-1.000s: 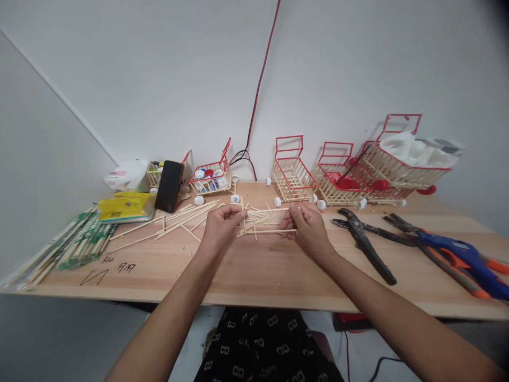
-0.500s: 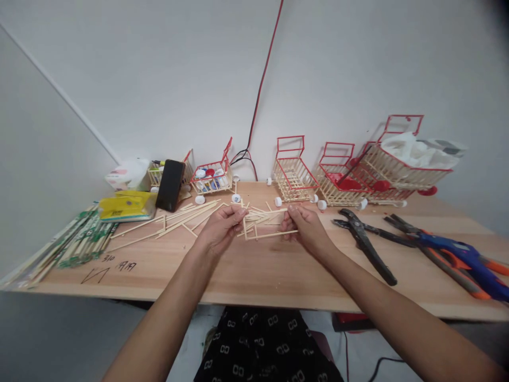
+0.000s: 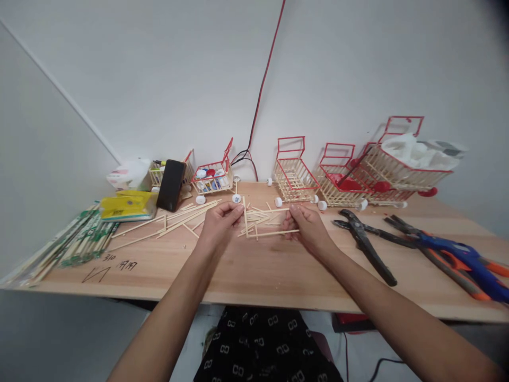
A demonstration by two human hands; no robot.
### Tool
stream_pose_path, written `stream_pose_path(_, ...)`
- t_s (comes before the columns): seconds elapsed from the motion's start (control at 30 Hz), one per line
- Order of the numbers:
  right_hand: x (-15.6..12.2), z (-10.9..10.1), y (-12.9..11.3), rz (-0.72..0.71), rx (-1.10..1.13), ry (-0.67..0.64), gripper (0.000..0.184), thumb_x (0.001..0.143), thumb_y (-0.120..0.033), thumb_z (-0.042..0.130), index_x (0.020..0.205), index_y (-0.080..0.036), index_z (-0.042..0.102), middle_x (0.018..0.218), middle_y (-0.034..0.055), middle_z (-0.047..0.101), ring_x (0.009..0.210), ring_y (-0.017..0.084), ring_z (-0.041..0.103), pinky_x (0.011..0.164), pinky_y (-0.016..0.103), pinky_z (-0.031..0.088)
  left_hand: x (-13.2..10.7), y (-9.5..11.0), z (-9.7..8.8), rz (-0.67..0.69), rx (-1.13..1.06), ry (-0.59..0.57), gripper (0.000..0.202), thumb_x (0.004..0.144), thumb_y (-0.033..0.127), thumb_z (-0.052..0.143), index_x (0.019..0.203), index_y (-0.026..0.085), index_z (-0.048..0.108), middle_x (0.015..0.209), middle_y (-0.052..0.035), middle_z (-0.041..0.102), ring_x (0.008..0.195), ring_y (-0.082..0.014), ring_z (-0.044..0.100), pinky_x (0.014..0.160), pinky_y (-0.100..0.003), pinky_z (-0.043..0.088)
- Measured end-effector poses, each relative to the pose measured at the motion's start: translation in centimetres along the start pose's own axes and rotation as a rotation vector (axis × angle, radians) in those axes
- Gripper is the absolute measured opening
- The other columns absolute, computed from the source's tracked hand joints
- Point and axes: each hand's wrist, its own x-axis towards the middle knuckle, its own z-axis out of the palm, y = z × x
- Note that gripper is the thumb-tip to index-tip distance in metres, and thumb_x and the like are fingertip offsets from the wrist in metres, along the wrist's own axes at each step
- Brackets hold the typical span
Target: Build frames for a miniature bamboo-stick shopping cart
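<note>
A small frame of thin wooden sticks [image 3: 274, 233] is held up over the table between my two hands. It has an upper bar, a lower bar and a crosspiece at its left end. My left hand [image 3: 219, 222] is closed in a pinch at the upper left corner. At the other end, my right hand [image 3: 306, 222] is closed round the bars, thumb on the upper one; its fingertips are partly hidden. Loose wooden sticks [image 3: 186, 216] lie behind and to the left of the frame, some seen through it.
Stick-built miniature shopping carts [image 3: 296, 172] stand along the wall. Black pliers [image 3: 368, 246] and a blue glue gun [image 3: 457, 252] lie at right. A phone [image 3: 170, 184], a yellow pack [image 3: 127, 206] and bundled sticks [image 3: 83, 236] are at left.
The left crosspiece now reaches higher above the upper bar and leans a little. My left hand has shifted slightly left at that corner; my right hand stays nearly still.
</note>
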Motion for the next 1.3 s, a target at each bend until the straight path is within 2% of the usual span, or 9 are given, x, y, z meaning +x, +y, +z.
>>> stream_pose_path(0.2, 0.1, 0.0, 0.0, 0.007, 0.022, 0.005, 0.043, 0.08, -0.06, 0.06, 0.075, -0.018, 0.053, 0.054, -0.0013, 0.062, 0.036, 0.011, 0.055, 0.032, 0.017, 0.034, -0.3, 0.9, 0.0, 0.241, 0.328, -0.045, 0.024, 0.082, 0.032, 0.062, 0.066, 0.016, 0.057, 0.061, 0.0027, 0.049, 0.059, -0.0103, 0.043, 0.058, -0.024, 0.033)
stream_pose_path(0.33, 0.0, -0.1, 0.0, 0.0, 0.027, 0.013, 0.043, 0.08, -0.06, 0.06, 0.076, -0.018, 0.053, 0.054, -0.0011, 0.063, 0.036, 0.011, 0.055, 0.031, 0.016, 0.032, -0.2, 0.7, 0.0, 0.303, 0.379, -0.075, 0.021, 0.086, 0.03, 0.056, 0.069, 0.017, 0.054, 0.064, 0.0022, 0.048, 0.061, -0.0114, 0.044, 0.059, -0.024, 0.034)
stream_pose_path(0.47, 0.1, 0.0, 0.1, 0.0, 0.038, 0.007, 0.043, 0.079, -0.06, 0.061, 0.076, -0.018, 0.053, 0.055, -0.001, 0.063, 0.036, 0.011, 0.056, 0.031, 0.017, 0.033, 0.0, 0.1, 0.1, 0.245, 0.29, -0.068, 0.023, 0.088, 0.032, 0.052, 0.069, 0.019, 0.049, 0.062, 0.003, 0.046, 0.057, -0.0107, 0.042, 0.056, -0.024, 0.033)
stream_pose_path(0.6, 0.1, -0.1, 0.1, -0.003, 0.056, 0.009, 0.042, 0.078, -0.059, 0.062, 0.076, -0.018, 0.053, 0.055, -0.001, 0.064, 0.036, 0.011, 0.056, 0.032, 0.017, 0.034, 0.2, -0.2, 0.2, 0.143, 0.077, -0.006, 0.023, 0.087, 0.03, 0.049, 0.068, 0.02, 0.041, 0.062, 0.0046, 0.044, 0.052, -0.0084, 0.041, 0.052, -0.023, 0.031)
stream_pose_path(0.83, 0.1, -0.3, -0.1, -0.024, 0.044, 0.033, 0.041, 0.08, -0.059, 0.061, 0.075, -0.018, 0.053, 0.055, -0.0005, 0.064, 0.035, 0.011, 0.055, 0.031, 0.017, 0.033, 0.4, 0.3, -0.4, 0.077, -0.124, 0.083, 0.03, 0.084, 0.028, 0.052, 0.062, 0.02, 0.033, 0.054, 0.0075, 0.032, 0.043, -0.0062, 0.03, 0.042, -0.02, 0.021)
stream_pose_path(0.97, 0.1, -0.4, -0.3, -0.029, 0.071, 0.06, 0.04, 0.08, -0.058, 0.062, 0.076, -0.019, 0.054, 0.055, -0.0005, 0.064, 0.037, 0.011, 0.055, 0.034, 0.018, 0.038, 0.4, 0.3, -0.7, 0.102, -0.088, 0.138, 0.029, 0.083, 0.036, 0.057, 0.063, 0.019, 0.043, 0.054, 0.0052, 0.043, 0.044, -0.0064, 0.036, 0.042, -0.019, 0.025)
stream_pose_path(1.07, 0.1, -0.5, -0.4, -0.023, 0.096, 0.089, 0.041, 0.078, -0.058, 0.063, 0.075, -0.019, 0.054, 0.055, -0.0006, 0.064, 0.037, 0.011, 0.055, 0.035, 0.019, 0.04, 0.5, 0.0, -0.9, 0.092, 0.016, 0.156, 0.021, 0.075, 0.034, 0.066, 0.072, 0.018, 0.054, 0.057, 0.0036, 0.052, 0.047, -0.0071, 0.041, 0.045, -0.019, 0.029)
stream_pose_path(1.2, 0.1, -0.4, -0.6, -0.043, 0.076, 0.109, 0.044, 0.077, -0.061, 0.063, 0.074, -0.018, 0.054, 0.054, 0.0001, 0.063, 0.037, 0.011, 0.054, 0.034, 0.019, 0.038, 0.6, -0.3, -1.1, 0.092, 0.207, 0.213, 0.026, 0.067, 0.031, 0.074, 0.088, 0.017, 0.067, 0.073, 0.0003, 0.063, 0.054, -0.008, 0.047, 0.052, -0.02, 0.035)
stream_pose_path(1.3, 0.0, -0.3, -0.7, -0.046, 0.062, 0.104, 0.044, 0.077, -0.061, 0.063, 0.074, -0.018, 0.053, 0.054, 0.0003, 0.063, 0.037, 0.011, 0.055, 0.033, 0.018, 0.037, 0.5, -0.4, -0.7, 0.065, 0.206, 0.144, 0.031, 0.074, 0.039, 0.069, 0.095, 0.017, 0.072, 0.082, -0.0032, 0.067, 0.063, -0.0103, 0.051, 0.057, -0.022, 0.038)
